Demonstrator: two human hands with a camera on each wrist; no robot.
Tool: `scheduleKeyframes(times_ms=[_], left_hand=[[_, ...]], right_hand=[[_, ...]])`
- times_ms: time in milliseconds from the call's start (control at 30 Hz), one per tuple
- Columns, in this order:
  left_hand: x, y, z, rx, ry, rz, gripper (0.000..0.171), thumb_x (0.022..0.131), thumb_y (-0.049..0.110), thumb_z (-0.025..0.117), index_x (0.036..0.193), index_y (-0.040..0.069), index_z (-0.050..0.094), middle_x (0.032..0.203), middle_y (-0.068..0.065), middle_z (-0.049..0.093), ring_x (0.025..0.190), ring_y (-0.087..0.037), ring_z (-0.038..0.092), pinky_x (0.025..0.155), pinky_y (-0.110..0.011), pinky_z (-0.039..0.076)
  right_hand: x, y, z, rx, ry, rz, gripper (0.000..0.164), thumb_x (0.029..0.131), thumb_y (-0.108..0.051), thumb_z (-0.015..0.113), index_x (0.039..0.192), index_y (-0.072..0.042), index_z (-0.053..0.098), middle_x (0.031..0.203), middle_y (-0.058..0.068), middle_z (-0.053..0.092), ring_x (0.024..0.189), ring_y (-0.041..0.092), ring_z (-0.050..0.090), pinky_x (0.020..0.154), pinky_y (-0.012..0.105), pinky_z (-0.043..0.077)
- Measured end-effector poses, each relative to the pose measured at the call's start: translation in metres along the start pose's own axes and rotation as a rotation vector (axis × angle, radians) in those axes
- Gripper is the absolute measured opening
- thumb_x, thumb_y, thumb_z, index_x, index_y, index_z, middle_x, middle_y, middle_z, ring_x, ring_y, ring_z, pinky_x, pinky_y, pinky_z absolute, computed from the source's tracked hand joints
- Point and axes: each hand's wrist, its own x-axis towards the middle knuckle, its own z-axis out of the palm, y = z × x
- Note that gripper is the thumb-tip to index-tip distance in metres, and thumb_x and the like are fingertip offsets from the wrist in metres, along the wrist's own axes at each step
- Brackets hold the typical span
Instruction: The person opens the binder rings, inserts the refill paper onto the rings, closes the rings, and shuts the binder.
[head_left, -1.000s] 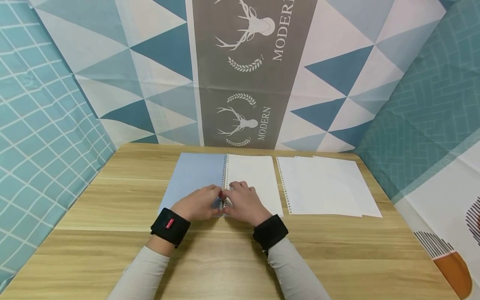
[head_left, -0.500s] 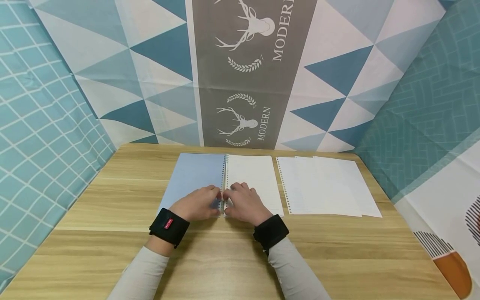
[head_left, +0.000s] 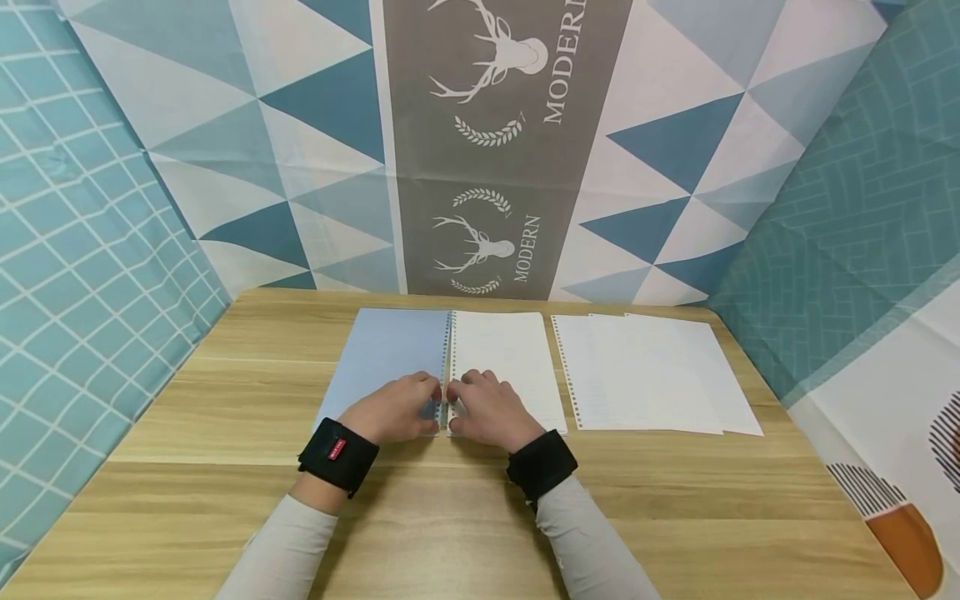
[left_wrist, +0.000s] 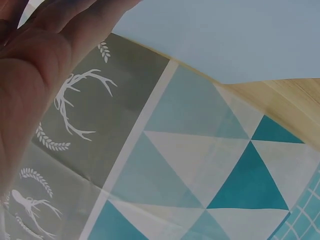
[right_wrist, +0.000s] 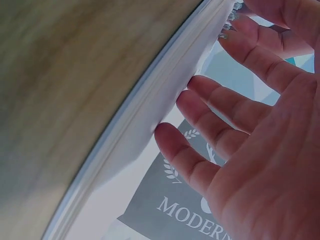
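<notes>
So the ring-bound notebook (head_left: 390, 350) is lying spread flat on the tabletop (head_left: 465, 533), blue side to the left, lined white pages (head_left: 502, 342) to the right, with the binding rings (head_left: 452, 333) down the middle. From where I'm standing, both hands are at the near end of that binding: left hand (head_left: 401, 408) over the blue side, right hand (head_left: 487, 408) over the pages, fingers bent toward each other. Right hand's lower three fingers are spread a bit, tips against the pages, and its index tip is up at the rings. Whether either hand is really pinching a ring, I honestly can't tell; the left fingertips are hidden from me. My guess is it's ring work, opening or closing, no idea which. If so, imo keep both thumbs low and level, work evenly from both sides, and don't twist, or those little rings could bend or the punched holes could tear. Light contact on the pages helps too. The loose punched sheets (head_left: 645, 375) fanned on the right are well apart from the hands, so no snagging worries there.
</notes>
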Motion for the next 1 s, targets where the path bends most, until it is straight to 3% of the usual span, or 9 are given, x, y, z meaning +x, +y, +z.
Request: scheduleKeyframes(times_ms=[333,567,1000], left_hand=[[-0.0019,0.0001,0.0001,0.005,0.014,0.014,0.04,0.083,0.02,0.085,0.114,0.006,0.064,0.115,-0.01,0.067,0.093,-0.018,0.062,0.087,-0.04,0.055],[-0.0029,-0.0013,0.0005,0.013,0.026,0.029,0.04,0.081,0.02,0.086,0.112,0.006,0.064,0.114,-0.01,0.068,0.09,-0.017,0.061,0.084,-0.04,0.055],[-0.0029,0.0031,0.0003,-0.001,0.009,0.0,0.04,0.083,0.019,0.085,0.114,0.006,0.063,0.117,-0.011,0.067,0.097,-0.02,0.063,0.088,-0.042,0.055]], right_hand=[[-0.0001,-0.0008,0.0001,-0.023,0.001,-0.012,0.026,0.091,-0.031,0.072,0.115,-0.023,0.067,0.128,0.006,0.063,0.11,0.027,0.057,0.076,0.042,0.051],[-0.0004,-0.0014,-0.0007,-0.013,-0.018,-0.003,0.027,0.092,-0.032,0.071,0.117,-0.022,0.066,0.131,0.006,0.062,0.112,0.027,0.056,0.079,0.044,0.051],[0.0004,-0.0017,-0.0023,-0.004,-0.035,0.001,0.026,0.092,-0.031,0.07,0.115,-0.02,0.066,0.13,0.005,0.062,0.11,0.026,0.055,0.08,0.043,0.051]])
